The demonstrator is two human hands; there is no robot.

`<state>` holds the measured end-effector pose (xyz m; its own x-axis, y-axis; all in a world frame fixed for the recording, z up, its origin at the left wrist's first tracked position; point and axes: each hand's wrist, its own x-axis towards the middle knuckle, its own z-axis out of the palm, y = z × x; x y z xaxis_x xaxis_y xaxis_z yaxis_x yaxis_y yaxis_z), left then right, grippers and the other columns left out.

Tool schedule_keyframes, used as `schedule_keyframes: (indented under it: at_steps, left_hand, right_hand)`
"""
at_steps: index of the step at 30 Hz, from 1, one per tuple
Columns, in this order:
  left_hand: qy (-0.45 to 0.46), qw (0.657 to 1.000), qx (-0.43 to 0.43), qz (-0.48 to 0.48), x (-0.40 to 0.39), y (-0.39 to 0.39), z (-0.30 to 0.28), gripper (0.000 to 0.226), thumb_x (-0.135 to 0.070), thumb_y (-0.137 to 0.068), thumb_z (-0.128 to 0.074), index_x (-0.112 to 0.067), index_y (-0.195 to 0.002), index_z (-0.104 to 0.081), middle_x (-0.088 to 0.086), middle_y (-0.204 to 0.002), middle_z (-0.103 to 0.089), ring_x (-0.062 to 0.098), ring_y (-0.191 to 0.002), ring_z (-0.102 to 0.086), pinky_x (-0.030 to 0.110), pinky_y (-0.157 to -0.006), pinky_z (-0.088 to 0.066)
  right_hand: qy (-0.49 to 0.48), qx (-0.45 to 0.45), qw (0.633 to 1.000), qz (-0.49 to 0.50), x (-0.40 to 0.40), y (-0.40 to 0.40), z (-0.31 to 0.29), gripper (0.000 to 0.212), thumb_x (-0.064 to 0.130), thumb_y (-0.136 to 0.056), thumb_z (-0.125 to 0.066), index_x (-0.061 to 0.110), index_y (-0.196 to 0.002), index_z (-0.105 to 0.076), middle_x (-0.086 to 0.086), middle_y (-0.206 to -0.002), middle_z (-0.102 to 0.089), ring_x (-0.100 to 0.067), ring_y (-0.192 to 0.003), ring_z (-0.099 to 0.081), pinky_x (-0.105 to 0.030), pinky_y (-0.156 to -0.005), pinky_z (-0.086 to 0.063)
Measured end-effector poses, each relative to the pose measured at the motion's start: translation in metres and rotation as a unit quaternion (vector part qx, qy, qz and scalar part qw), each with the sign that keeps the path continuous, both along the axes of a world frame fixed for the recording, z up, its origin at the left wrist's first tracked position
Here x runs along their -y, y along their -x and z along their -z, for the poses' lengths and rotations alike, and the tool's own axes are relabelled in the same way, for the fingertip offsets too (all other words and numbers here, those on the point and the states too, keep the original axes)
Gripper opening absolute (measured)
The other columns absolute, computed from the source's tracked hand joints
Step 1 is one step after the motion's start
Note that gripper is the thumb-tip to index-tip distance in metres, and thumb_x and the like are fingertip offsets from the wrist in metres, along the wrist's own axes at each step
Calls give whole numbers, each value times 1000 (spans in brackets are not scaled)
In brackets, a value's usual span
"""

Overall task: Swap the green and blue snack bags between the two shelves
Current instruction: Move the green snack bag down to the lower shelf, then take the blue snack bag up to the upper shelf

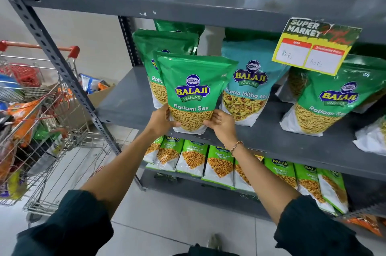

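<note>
Hands, left (161, 119) and right (219, 123), grasp a glossy green plastic Ratlami Sev bag (193, 91) by its lower corners at the grey metal middle shelf (125, 99). Beside it, the teal-blue bag (249, 82) stands on that shelf, so the swap looks barely begun.

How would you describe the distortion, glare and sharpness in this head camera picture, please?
Head view: wide-angle bending bows the shelf upright; soft glare sits on the held Ratlami Sev bag; its print is sharp, while the shopping cart and sleeves at the edges look softer.

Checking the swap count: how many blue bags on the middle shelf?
1: blue bag stands right of the held green bag on the middle shelf; others may hide behind.
</note>
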<state>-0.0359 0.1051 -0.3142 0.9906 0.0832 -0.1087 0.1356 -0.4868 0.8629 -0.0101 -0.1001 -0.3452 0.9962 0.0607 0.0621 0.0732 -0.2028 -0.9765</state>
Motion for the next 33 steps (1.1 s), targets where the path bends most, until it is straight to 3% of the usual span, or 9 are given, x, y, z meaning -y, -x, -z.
schedule_keyframes:
  at_steps: [3, 6, 11, 15, 19, 23, 26, 29, 33]
  left_hand:
    - [38, 999, 8, 2, -1, -6, -1, 68, 3, -68, -76, -7, -128, -46, 13, -134, -57, 24, -126, -50, 45, -110, -38]
    - [33, 999, -5, 7, -3, -9, -2, 65, 3, -70, -74, -3, -128, -44, 13, -135, -54, 24, -128, -48, 41, -111, -37]
    - [-139, 989, 5, -52, 7, -2, -4, 73, -21, -72, -77, -3, -132, -39, 23, -126, -56, 38, -117, -53, 45, -97, -43]
    - [-162, 972, 108, -129, 44, 26, -11, 43, -27, -82, -68, -1, -110, -49, 17, -111, -56, 32, -102, -54, 41, -83, -42]
    - [-61, 990, 127, 3, 85, 31, -16, 17, -16, -85, -62, -4, -97, -60, 12, -92, -68, 28, -88, -64, 31, -72, -49]
    - [-70, 978, 143, 136, 129, 14, -19, 48, -20, -84, -64, -7, -128, -47, 15, -128, -57, 26, -118, -54, 27, -92, -45]
    - [-59, 979, 117, 154, 157, -3, -17, 77, -19, -86, -61, -7, -146, -13, 14, -155, -22, 25, -142, -23, 36, -116, -23]
    - [-57, 991, 32, 115, 179, -28, -11, 93, -16, -85, -61, -1, -145, 10, 17, -158, 3, 27, -147, 0, 37, -121, -5]
    - [-33, 995, -67, 72, 189, -49, -11, 72, -13, -89, -56, 7, -141, -11, 24, -150, -25, 36, -137, -30, 40, -113, -28]
  right_hand:
    - [-1, 12, 1000, 1, -2, -3, -1, 39, -3, -71, -71, -2, -108, -59, -18, -110, -67, -16, -91, -64, -9, -74, -52]
    - [-2, 11, 1000, 3, -4, -4, -2, 40, -2, -71, -71, -2, -110, -58, -18, -111, -66, -17, -93, -64, -14, -79, -53]
    - [55, 35, 998, -15, 2, 2, -3, 46, 9, -73, -72, 3, -116, -56, -13, -115, -66, -20, -103, -64, -27, -91, -51]
    - [91, 59, 993, 53, 18, 9, -7, 32, 9, -75, -71, 6, -107, -63, -11, -107, -69, -18, -95, -64, -30, -90, -51]
    - [88, 86, 981, 149, 50, 19, -12, 12, 7, -76, -69, 5, -87, -68, -12, -89, -72, -15, -75, -61, -5, -70, -47]
    - [63, 83, 965, 242, 92, 20, -11, 10, 8, -77, -68, 5, -86, -67, -16, -87, -71, -16, -74, -61, -7, -64, -46]
    - [79, 47, 958, 273, 118, 7, -6, 27, 11, -76, -70, 3, -100, -61, -18, -100, -67, -23, -90, -62, -25, -80, -49]
    - [93, -12, 973, 213, 135, -14, 0, 62, 20, -73, -74, 3, -125, -45, -17, -131, -51, -27, -119, -50, -35, -99, -42]
    - [108, -84, 985, 108, 141, -39, 8, 101, 38, -66, -78, 9, -141, -17, -11, -152, -25, -26, -139, -26, -46, -114, -26]
